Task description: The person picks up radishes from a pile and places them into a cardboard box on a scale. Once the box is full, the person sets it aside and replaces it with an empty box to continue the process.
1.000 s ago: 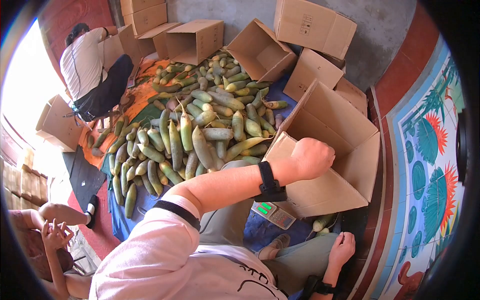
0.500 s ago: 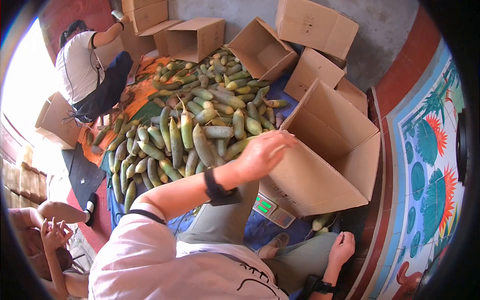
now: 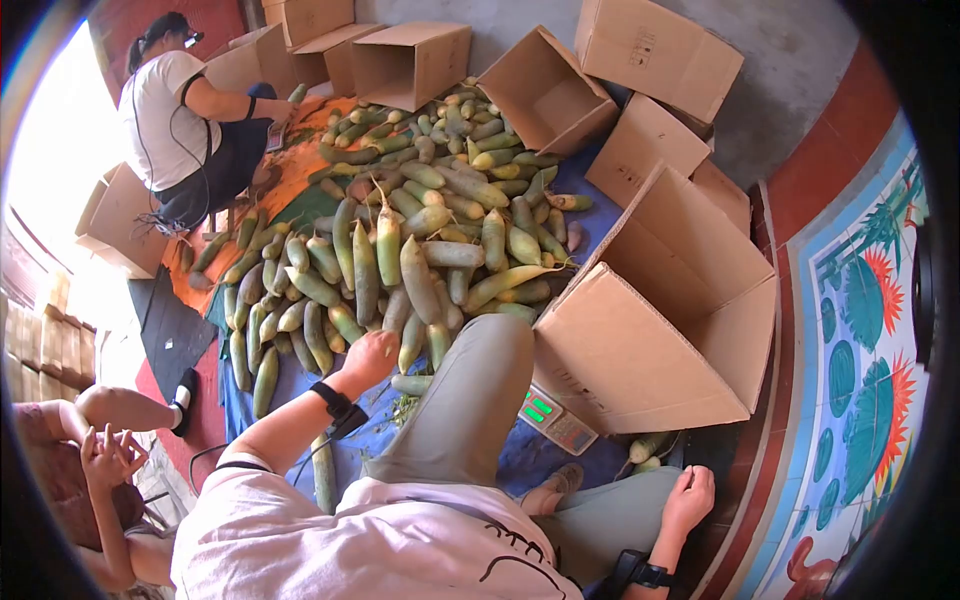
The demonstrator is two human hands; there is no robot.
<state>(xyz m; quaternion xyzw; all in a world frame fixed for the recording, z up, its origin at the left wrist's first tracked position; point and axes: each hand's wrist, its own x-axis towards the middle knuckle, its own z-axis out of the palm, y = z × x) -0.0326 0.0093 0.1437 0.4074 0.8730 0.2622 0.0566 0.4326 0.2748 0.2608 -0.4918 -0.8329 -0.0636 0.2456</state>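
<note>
My left hand point(image 3: 371, 354), a dark watch on its wrist, hangs over the near edge of a large pile of green radishes point(image 3: 418, 280). Its fingers point away and down, so what they do is hidden. Curled and closed, my right hand point(image 3: 690, 497) rests on my right knee with nothing visible in it. An open cardboard box point(image 3: 640, 350) sits tilted on a digital scale point(image 3: 556, 421) with green lit digits, right of my raised left knee. One long radish point(image 3: 324, 473) lies apart on the blue sheet, under my left forearm.
More cardboard boxes point(image 3: 548, 95) stand along the back wall. At the far left a co-worker point(image 3: 180, 120) crouches, holding a radish. Another person's clasped hands point(image 3: 108, 462) show at lower left. A painted tile wall point(image 3: 850, 380) borders the right side.
My left hand has moved from the box's rim left and down to the radish pile. The co-worker's raised arm has come down. My right hand stays on the knee.
</note>
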